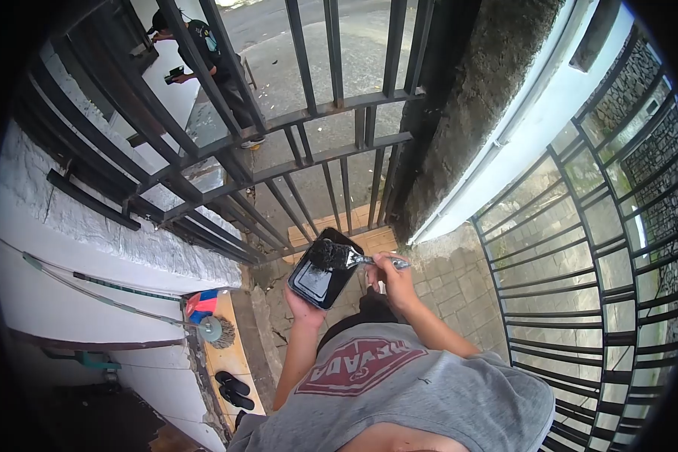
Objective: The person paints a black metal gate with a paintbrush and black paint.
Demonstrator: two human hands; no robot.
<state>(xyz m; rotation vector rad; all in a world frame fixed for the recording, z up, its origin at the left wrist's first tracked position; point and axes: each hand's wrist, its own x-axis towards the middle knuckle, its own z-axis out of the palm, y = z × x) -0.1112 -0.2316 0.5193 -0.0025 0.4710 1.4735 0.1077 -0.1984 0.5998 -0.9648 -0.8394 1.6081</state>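
Note:
A black paint tray [345,285] rests in my left hand [306,307], whose fingers support it from below at the near left corner. Wet black paint shines on the tray's floor. My right hand [394,280] is closed around the handle of a paintbrush [356,260]. The dark, paint-covered bristles lie over the upper part of the tray. Just beyond the tray stands a black metal gate [309,154] with upright bars and two crossbars.
Behind the bars at upper left, a person [203,56] holds a small dark container. A rough pillar [467,113] borders the gate, with a barred fence [557,279] on the right. Black sandals [233,389] and a mop head [217,332] are on the tiled ledge at left.

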